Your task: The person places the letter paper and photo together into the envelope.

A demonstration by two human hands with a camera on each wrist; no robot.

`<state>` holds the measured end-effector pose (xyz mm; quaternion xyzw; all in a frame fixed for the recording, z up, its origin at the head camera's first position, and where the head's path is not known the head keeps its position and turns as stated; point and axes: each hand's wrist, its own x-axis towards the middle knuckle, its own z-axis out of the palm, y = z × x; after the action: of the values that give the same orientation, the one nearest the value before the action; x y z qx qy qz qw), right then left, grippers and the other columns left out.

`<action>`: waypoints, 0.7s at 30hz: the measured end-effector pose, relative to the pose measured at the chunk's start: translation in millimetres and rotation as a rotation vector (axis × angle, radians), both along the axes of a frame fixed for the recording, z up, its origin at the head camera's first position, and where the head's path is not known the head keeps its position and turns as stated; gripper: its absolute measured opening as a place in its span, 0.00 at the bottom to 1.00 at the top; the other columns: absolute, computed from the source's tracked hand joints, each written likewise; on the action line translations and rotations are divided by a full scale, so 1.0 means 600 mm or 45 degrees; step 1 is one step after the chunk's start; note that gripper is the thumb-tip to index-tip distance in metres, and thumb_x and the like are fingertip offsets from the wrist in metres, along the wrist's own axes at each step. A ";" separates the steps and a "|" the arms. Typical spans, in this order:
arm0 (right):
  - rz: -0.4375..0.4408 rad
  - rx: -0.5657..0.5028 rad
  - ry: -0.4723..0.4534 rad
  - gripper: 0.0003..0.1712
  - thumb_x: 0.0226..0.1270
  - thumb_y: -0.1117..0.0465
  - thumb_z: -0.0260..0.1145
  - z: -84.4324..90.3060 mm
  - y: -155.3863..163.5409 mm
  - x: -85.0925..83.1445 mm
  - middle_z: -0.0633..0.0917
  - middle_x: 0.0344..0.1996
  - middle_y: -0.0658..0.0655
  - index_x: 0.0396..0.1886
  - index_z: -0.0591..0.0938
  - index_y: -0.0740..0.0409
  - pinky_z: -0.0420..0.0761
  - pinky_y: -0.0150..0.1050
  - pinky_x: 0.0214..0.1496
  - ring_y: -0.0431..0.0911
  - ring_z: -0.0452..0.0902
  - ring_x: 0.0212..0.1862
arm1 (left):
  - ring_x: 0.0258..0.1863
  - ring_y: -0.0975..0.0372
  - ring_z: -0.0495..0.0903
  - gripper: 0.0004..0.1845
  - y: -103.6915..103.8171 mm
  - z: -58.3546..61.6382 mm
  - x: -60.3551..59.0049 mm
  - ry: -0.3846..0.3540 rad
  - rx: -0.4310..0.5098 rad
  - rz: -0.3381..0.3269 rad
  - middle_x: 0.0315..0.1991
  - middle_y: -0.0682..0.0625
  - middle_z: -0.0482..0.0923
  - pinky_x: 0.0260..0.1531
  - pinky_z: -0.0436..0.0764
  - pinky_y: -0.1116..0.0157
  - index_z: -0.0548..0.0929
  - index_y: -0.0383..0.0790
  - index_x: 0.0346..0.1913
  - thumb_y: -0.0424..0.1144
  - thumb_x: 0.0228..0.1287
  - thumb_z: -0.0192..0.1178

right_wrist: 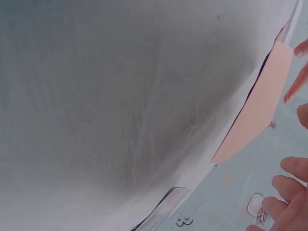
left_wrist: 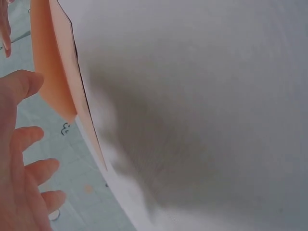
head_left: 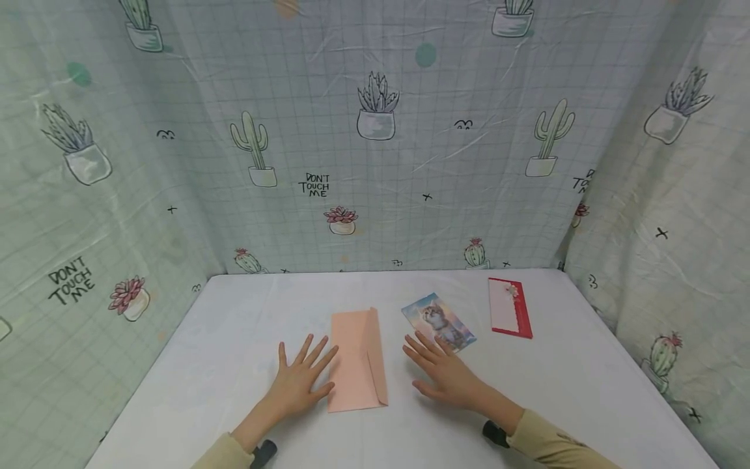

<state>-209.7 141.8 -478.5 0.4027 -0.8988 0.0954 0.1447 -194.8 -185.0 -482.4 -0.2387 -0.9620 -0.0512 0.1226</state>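
Note:
A peach envelope [head_left: 354, 361] lies on the white table, its flap side [head_left: 375, 358] along the right and lifted slightly. My left hand [head_left: 299, 383] is spread just left of it, its thumb and fingertips overlapping the envelope's left edge in the head view. In the left wrist view the fingers [left_wrist: 42, 171] are apart and hold nothing. To the right, a kitten picture card [head_left: 436, 319] lies at a slant. My right hand [head_left: 448, 378] hovers with fingers spread, fingertips over the card's lower edge, holding nothing. The right wrist view shows its fingers [right_wrist: 288, 186] relaxed above the table.
A red and white card [head_left: 510, 307] with a flower decoration lies at the back right of the table [head_left: 263, 312]. Cloth [head_left: 375, 156] printed with cacti hangs behind and along both sides. Dark wrist straps [head_left: 495, 433] sit under the cuffs.

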 end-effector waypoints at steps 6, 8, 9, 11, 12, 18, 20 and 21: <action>0.059 0.010 0.053 0.39 0.58 0.49 0.60 -0.001 -0.007 -0.001 0.63 0.66 0.56 0.67 0.59 0.54 0.56 0.50 0.66 0.51 0.56 0.68 | 0.64 0.45 0.59 0.34 -0.002 -0.002 -0.004 0.070 -0.006 -0.067 0.64 0.46 0.64 0.51 0.45 0.28 0.68 0.49 0.62 0.56 0.50 0.60; 0.079 0.009 0.076 0.38 0.58 0.49 0.60 0.001 -0.009 0.000 0.64 0.65 0.56 0.67 0.60 0.54 0.47 0.44 0.71 0.51 0.58 0.67 | 0.63 0.44 0.61 0.34 -0.003 -0.003 -0.005 0.082 -0.004 -0.091 0.63 0.45 0.65 0.50 0.46 0.28 0.69 0.48 0.61 0.55 0.50 0.61; 0.089 0.007 0.080 0.37 0.58 0.50 0.60 0.002 -0.011 0.000 0.65 0.65 0.57 0.66 0.60 0.55 0.41 0.40 0.72 0.51 0.58 0.67 | 0.63 0.43 0.61 0.33 -0.003 -0.004 -0.005 0.085 -0.008 -0.100 0.63 0.45 0.65 0.50 0.46 0.28 0.69 0.47 0.61 0.54 0.50 0.61; 0.100 0.003 0.069 0.37 0.59 0.50 0.60 0.004 -0.013 0.001 0.65 0.65 0.57 0.66 0.61 0.55 0.32 0.34 0.71 0.51 0.58 0.67 | 0.63 0.42 0.60 0.33 -0.003 -0.006 -0.007 0.076 -0.019 -0.113 0.63 0.44 0.66 0.50 0.45 0.28 0.70 0.47 0.60 0.54 0.50 0.61; 0.102 0.008 0.065 0.37 0.59 0.51 0.60 0.004 -0.014 0.002 0.64 0.65 0.56 0.66 0.61 0.55 0.32 0.34 0.71 0.51 0.58 0.67 | 0.63 0.42 0.60 0.32 -0.002 -0.006 -0.007 0.067 -0.028 -0.116 0.62 0.43 0.66 0.50 0.45 0.28 0.70 0.47 0.60 0.54 0.51 0.60; 0.130 0.032 0.054 0.36 0.59 0.52 0.60 0.006 -0.023 0.001 0.62 0.67 0.54 0.67 0.60 0.52 0.65 0.50 0.61 0.50 0.59 0.66 | 0.62 0.41 0.61 0.30 0.000 -0.004 -0.010 0.016 -0.119 -0.135 0.61 0.43 0.68 0.51 0.48 0.29 0.71 0.46 0.59 0.54 0.54 0.57; 0.151 0.023 0.040 0.36 0.59 0.53 0.60 0.007 -0.027 0.000 0.62 0.66 0.54 0.66 0.60 0.52 0.67 0.51 0.59 0.50 0.59 0.66 | 0.61 0.41 0.63 0.29 0.001 -0.003 -0.012 0.019 -0.119 -0.170 0.60 0.43 0.69 0.51 0.50 0.29 0.72 0.46 0.58 0.53 0.54 0.57; 0.160 0.017 0.033 0.35 0.59 0.53 0.60 0.008 -0.029 0.001 0.63 0.66 0.54 0.66 0.61 0.52 0.68 0.51 0.59 0.50 0.60 0.66 | 0.60 0.41 0.64 0.28 0.001 -0.003 -0.013 0.026 -0.112 -0.194 0.59 0.43 0.70 0.51 0.50 0.29 0.72 0.45 0.58 0.53 0.54 0.58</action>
<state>-209.4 124.5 -473.8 0.4605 -0.8704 0.0932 0.1473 -202.9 -184.3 -484.0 -0.3167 -0.9411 -0.0158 0.1175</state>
